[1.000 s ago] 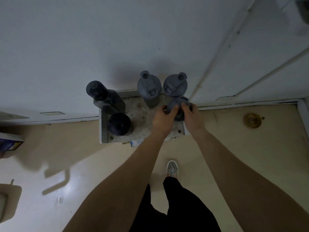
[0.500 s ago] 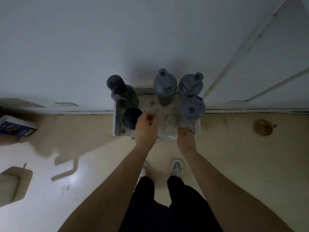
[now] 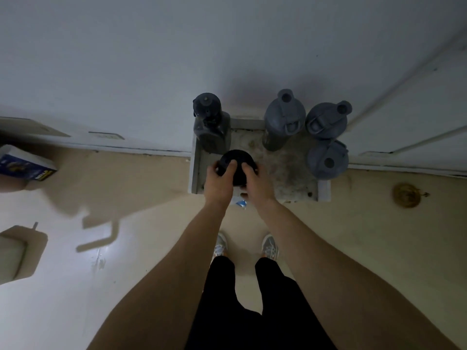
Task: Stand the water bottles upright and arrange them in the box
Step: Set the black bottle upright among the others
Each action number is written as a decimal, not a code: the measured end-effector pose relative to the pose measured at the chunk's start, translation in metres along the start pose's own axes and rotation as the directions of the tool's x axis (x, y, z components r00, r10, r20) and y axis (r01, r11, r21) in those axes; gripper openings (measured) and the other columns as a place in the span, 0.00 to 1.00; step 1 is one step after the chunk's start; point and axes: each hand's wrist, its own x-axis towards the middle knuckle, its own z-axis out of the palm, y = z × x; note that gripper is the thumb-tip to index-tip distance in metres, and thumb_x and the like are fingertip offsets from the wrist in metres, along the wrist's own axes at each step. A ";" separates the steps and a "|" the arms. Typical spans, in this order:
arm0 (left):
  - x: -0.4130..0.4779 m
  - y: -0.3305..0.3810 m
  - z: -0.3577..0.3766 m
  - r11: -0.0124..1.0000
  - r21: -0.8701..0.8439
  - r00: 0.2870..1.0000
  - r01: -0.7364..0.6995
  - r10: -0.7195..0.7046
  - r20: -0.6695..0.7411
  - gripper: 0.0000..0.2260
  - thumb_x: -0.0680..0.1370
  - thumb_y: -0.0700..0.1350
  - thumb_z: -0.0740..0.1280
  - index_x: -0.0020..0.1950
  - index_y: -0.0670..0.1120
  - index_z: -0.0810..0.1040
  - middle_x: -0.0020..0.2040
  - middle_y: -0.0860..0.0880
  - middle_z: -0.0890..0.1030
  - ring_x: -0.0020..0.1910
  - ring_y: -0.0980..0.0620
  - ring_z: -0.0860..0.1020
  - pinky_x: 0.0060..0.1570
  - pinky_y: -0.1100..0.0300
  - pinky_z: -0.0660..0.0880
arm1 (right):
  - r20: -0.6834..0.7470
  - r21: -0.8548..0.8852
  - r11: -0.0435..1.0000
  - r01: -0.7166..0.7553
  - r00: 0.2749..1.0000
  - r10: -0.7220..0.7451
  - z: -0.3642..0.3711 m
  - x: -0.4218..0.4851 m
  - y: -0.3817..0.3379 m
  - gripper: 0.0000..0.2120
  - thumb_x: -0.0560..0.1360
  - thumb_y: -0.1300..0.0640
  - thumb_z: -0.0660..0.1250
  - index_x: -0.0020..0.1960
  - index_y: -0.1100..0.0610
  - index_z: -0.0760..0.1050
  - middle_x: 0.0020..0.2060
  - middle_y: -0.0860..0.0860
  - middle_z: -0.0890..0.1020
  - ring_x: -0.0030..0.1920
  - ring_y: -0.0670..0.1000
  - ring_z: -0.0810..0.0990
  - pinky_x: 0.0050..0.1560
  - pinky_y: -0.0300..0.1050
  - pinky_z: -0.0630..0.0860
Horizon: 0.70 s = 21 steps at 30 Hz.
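A shallow grey box (image 3: pixel 195 170) stands on the floor against the wall. Three grey bottles stand upright in its right part: one at the back (image 3: pixel 282 122), one in the back right corner (image 3: pixel 326 121), one in front of that (image 3: pixel 327 161). A tall black bottle (image 3: pixel 211 125) stands in the back left corner. In front of it is a short black bottle (image 3: pixel 236 164). My left hand (image 3: pixel 219 181) and my right hand (image 3: pixel 256 184) grip this short black bottle from either side.
A blue carton (image 3: pixel 24 164) lies on the floor at the left. A pale container (image 3: pixel 12 256) sits at the lower left edge. A round brass floor fitting (image 3: pixel 405 195) is right of the box. My shoes (image 3: pixel 270 246) stand just in front of the box.
Both hands left the front right grey bottle, drew back, then moved left and closed around the short black bottle. The camera view shifted left.
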 end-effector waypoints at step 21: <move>-0.001 0.036 0.082 0.973 0.188 0.969 -0.137 0.091 0.230 0.25 0.77 0.58 0.67 0.68 0.45 0.74 0.61 0.45 0.81 0.59 0.45 0.79 0.59 0.44 0.78 | -0.273 0.505 0.862 0.045 0.956 0.110 -0.070 0.015 0.005 0.20 0.81 0.48 0.64 0.68 0.57 0.73 0.60 0.56 0.81 0.58 0.57 0.82 0.54 0.50 0.81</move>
